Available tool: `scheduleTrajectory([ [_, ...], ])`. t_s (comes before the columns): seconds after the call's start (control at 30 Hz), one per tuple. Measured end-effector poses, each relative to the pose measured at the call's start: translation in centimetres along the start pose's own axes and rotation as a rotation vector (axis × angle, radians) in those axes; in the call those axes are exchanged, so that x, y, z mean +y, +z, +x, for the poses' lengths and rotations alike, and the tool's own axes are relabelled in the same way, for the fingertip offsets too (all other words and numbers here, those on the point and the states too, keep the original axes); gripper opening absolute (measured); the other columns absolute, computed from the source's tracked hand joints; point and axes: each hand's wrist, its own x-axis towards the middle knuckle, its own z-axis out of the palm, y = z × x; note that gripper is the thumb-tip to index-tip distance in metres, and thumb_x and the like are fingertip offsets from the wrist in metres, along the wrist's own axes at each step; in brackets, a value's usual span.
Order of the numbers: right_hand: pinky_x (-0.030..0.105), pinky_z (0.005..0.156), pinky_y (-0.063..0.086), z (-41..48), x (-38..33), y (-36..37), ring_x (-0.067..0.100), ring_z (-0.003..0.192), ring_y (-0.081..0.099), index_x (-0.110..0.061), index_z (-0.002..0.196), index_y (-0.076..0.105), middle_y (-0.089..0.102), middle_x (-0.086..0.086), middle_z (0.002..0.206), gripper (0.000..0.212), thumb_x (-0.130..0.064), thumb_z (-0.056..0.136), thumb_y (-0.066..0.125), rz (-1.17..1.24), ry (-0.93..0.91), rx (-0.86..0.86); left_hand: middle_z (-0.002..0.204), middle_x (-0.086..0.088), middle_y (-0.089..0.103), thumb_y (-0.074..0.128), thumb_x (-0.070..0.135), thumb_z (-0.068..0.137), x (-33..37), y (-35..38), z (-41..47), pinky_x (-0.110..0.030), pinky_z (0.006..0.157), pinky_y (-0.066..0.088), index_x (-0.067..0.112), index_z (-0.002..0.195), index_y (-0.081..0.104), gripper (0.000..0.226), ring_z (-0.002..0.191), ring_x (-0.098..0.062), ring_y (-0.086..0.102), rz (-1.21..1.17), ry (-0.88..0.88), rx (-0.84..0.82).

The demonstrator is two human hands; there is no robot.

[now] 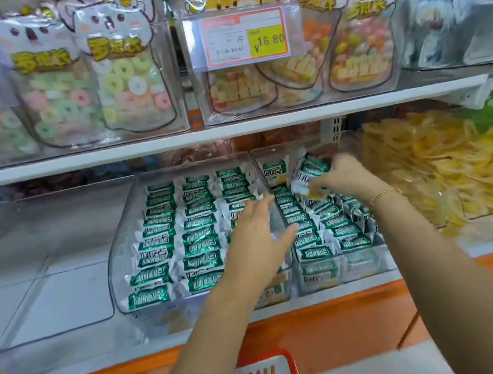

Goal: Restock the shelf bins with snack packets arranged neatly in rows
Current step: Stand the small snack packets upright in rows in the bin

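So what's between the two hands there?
In the head view, a clear bin wall and a row of green snack packets in the right bin lie between the left hand and the right hand.

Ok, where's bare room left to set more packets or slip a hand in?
The left bin, bordered by the middle bin, looks bare. The middle bin is packed in three rows. The right bin is crowded in front; its back, under the right hand gripping packets, is partly hidden. The left hand hovers where those two meet.
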Motion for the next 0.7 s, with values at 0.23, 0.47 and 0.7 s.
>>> scheduleTrajectory([
  [0.23, 0.019, 0.073, 0.046, 8.1, -0.3, 2.3, 0.012, 0.105, 0.054, -0.035, 0.127, 0.047, 0.048, -0.005, 0.134, 0.062, -0.011, 0.075, 0.073, -0.197, -0.274, -0.362, 0.141, 0.010, 0.042, 0.049, 0.058, 0.087, -1.6, 1.4, 0.3, -0.036, 0.109, 0.036, 0.029, 0.144, 0.034, 0.065, 0.131, -0.009, 0.038, -0.093, 0.009, 0.057],
  [0.47, 0.028, 0.076, 0.055, 8.3, 0.8, 4.0, 0.030, 0.110, 0.059, -0.047, 0.134, 0.045, 0.032, -0.001, 0.152, 0.071, -0.002, 0.083, 0.063, -0.147, -0.261, -0.294, 0.129, 0.015, 0.050, 0.053, 0.055, 0.088, -1.8, 1.7, 0.2, -0.022, 0.098, 0.038, 0.030, 0.139, 0.042, 0.059, 0.118, -0.002, 0.046, -0.095, 0.055, 0.132],
  [0.7, 0.036, 0.062, 0.055, 5.8, 0.8, 5.2, 0.027, 0.077, 0.062, -0.037, 0.151, 0.005, 0.018, 0.013, 0.156, 0.076, -0.029, 0.094, 0.055, -0.307, -0.221, -0.149, 0.128, 0.017, 0.053, 0.056, 0.045, 0.090, -0.7, 0.7, -0.7, -0.016, 0.099, 0.036, 0.027, 0.139, 0.046, 0.053, 0.115, 0.000, 0.048, -0.175, 0.050, 0.144],
])
